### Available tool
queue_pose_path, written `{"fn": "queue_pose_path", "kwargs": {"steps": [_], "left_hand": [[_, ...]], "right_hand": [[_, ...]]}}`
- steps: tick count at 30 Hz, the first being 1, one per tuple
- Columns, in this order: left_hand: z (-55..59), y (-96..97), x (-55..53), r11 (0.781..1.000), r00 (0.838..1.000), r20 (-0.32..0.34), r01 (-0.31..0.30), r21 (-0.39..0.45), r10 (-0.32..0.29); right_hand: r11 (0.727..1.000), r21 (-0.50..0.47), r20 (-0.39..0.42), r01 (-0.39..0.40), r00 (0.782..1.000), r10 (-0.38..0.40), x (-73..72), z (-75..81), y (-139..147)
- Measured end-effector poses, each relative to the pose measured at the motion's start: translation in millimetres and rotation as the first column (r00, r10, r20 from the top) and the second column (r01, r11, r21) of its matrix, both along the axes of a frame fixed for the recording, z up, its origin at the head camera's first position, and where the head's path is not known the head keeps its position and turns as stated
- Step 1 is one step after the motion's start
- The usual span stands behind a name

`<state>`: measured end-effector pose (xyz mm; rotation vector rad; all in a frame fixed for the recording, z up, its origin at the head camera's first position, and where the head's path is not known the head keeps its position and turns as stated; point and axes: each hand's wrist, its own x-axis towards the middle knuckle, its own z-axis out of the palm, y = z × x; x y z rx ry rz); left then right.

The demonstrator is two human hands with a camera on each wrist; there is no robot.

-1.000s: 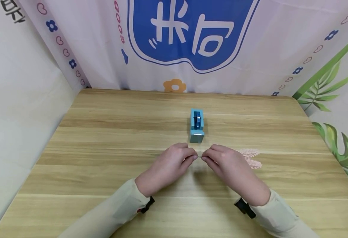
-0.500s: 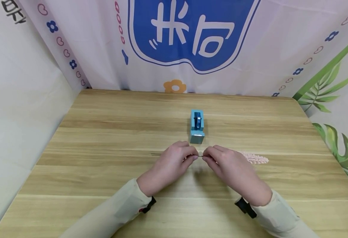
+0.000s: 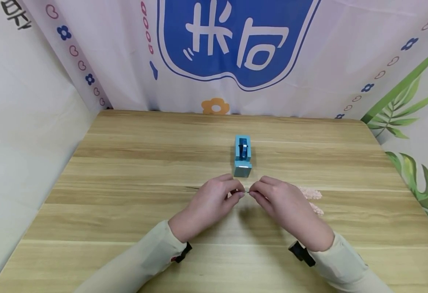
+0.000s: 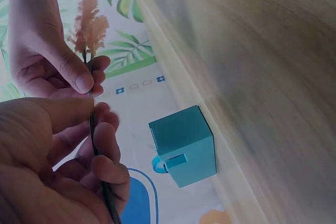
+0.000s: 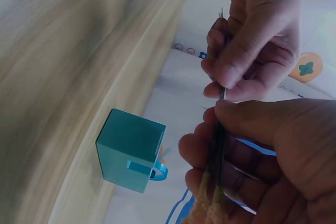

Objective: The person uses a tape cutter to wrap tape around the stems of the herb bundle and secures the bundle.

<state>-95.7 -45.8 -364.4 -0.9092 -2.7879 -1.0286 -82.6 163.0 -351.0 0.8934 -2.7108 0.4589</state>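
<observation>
Pink flower sprigs (image 4: 90, 27), at least 2, held up over the wood table (image 3: 144, 150) approx. mid-width, cloth backdrop (image 3: 126, 81) behind. L hand (image 3: 208, 203) pinches the stems btw thumb & curled fingers, no gap, ends poking out past it on L. R hand (image 3: 285, 205) likewise pinches same stems nr the flower heads, which stick out on R. Teal tape dispenser (image 3: 242, 169) w/ blue roll (image 3: 243, 149) stands just beyond hands. Dark stems (image 4: 108, 198) show v. briefly btw fingertips.
</observation>
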Motion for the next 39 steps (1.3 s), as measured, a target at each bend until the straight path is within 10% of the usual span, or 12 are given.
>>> {"fn": "queue_pose_path", "kwargs": {"steps": [39], "left_hand": [[-2.2,2.2,-8.0,1.0,0.999,0.037,0.019,-0.013,-0.019]], "right_hand": [[0.999,0.012,0.066,0.047,0.997,-0.048,-2.9,-6.7,-3.4]]}}
